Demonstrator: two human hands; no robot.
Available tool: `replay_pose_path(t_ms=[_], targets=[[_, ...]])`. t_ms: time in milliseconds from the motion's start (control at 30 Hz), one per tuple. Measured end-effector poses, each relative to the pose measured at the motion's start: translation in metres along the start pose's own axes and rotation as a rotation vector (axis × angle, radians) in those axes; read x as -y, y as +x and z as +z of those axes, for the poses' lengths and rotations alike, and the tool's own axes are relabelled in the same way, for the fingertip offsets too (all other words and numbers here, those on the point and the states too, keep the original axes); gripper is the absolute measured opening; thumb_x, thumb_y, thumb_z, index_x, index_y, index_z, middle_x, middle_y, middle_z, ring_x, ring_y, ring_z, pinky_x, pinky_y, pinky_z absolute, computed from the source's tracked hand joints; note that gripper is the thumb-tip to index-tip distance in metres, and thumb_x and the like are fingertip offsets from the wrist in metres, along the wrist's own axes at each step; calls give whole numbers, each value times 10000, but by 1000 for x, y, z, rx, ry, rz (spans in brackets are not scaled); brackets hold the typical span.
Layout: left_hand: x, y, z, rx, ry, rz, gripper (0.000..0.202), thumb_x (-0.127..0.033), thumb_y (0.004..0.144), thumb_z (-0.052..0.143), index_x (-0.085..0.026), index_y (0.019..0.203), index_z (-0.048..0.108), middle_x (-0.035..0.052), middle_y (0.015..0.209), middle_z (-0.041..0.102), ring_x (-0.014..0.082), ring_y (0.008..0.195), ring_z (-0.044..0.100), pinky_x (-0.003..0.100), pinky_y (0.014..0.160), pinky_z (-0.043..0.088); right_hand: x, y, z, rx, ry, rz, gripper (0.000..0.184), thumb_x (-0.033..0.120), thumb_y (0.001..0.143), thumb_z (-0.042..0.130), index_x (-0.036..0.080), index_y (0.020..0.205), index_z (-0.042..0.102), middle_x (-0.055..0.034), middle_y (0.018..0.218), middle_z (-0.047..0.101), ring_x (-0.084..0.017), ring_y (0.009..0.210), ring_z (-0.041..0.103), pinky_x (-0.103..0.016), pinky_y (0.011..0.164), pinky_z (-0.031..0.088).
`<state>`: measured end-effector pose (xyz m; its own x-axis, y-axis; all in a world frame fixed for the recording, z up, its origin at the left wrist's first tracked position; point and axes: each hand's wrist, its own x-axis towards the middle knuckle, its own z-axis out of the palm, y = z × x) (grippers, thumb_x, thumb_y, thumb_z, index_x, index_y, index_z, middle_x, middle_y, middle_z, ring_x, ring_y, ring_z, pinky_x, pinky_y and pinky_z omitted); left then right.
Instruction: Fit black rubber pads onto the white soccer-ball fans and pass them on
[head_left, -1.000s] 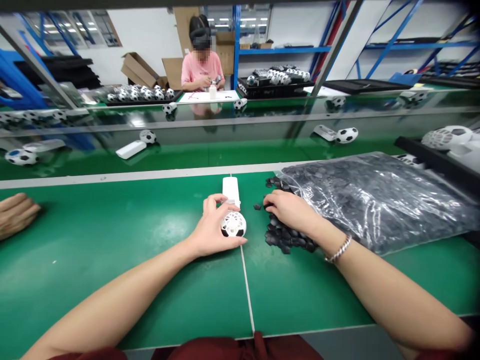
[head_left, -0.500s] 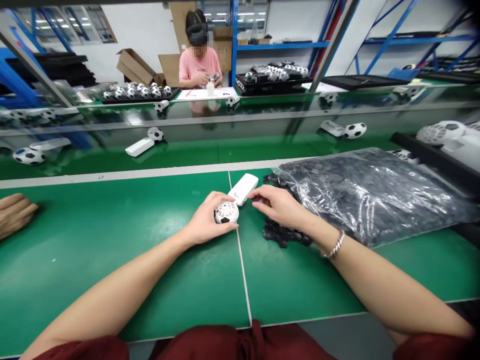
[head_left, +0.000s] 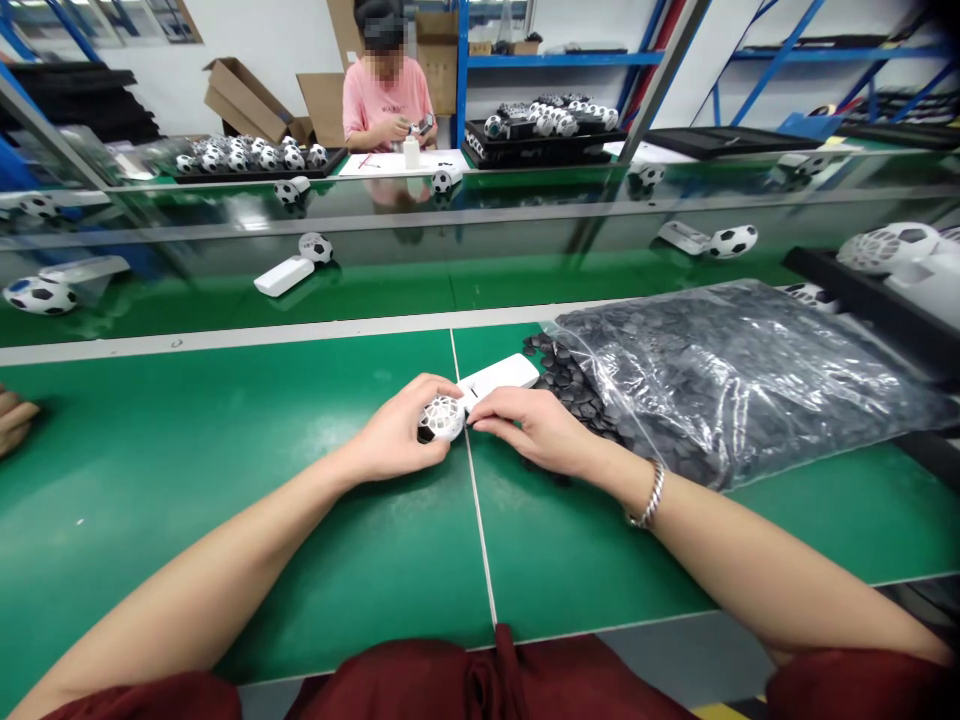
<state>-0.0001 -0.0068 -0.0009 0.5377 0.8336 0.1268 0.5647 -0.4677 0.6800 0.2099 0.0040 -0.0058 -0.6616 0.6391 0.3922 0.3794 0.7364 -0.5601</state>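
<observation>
My left hand [head_left: 401, 430] is wrapped round the ball-shaped head of a small white handheld fan [head_left: 444, 416], gripping it from the left. The head has an openwork grille and black soccer-ball patches; its white handle points up and to the right on the green table. At the right side of the head, my right hand [head_left: 529, 425] pinches a small black piece between thumb and forefinger, mostly covered by the fingertips. Beyond that hand lies a pile of loose black pieces [head_left: 574, 390], partly hidden by the hand and wrist.
A clear plastic bag of black pieces [head_left: 720, 370] lies to the right, beside a black tray [head_left: 847, 310] with fans. Several soccer-ball fans lie on the green conveyor [head_left: 420, 270] ahead. Another person's hand [head_left: 13, 420] rests at the left edge. A co-worker [head_left: 390, 100] sits opposite.
My right hand has moved left and down to the fan's head with the black piece. The fan's handle has swung clockwise. The other person's hand shows less at the left edge.
</observation>
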Motion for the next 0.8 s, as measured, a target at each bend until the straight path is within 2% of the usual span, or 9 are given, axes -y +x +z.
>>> replay_pose_path(t_ms=[233, 367, 633, 800], targets=[[-5, 1, 11, -100, 22, -10, 412, -319, 679, 665, -202, 1031, 487, 49, 1062, 502, 212, 1018, 498, 367, 898, 409, 1, 2, 8, 3, 0, -70, 101, 162, 826, 547, 160, 831, 648, -35, 815, 671, -138, 789, 595, -265, 727, 477], [-6, 2, 16, -133, 28, -11, 353, -299, 684, 660, -205, 983, 499, 43, 1010, 511, 210, 980, 506, 361, 855, 425, 2, 4, 9, -13, 4, -24, 72, 149, 804, 574, 165, 763, 632, -11, 741, 661, -128, 717, 584, -253, 673, 466], [-7, 3, 17, -169, 18, -8, 334, -271, 679, 647, -208, 977, 509, 34, 987, 515, 203, 960, 509, 350, 847, 423, -1, 6, 11, -64, 52, -93, 65, 147, 805, 575, 160, 781, 634, -34, 772, 651, -137, 777, 571, -273, 726, 466], [-9, 3, 17, -170, 4, -21, 294, -261, 691, 621, -205, 960, 517, 34, 969, 520, 201, 944, 514, 348, 836, 426, -1, 6, 12, -88, 59, -28, 47, 166, 790, 599, 166, 750, 624, -23, 757, 645, -138, 768, 562, -281, 715, 453]])
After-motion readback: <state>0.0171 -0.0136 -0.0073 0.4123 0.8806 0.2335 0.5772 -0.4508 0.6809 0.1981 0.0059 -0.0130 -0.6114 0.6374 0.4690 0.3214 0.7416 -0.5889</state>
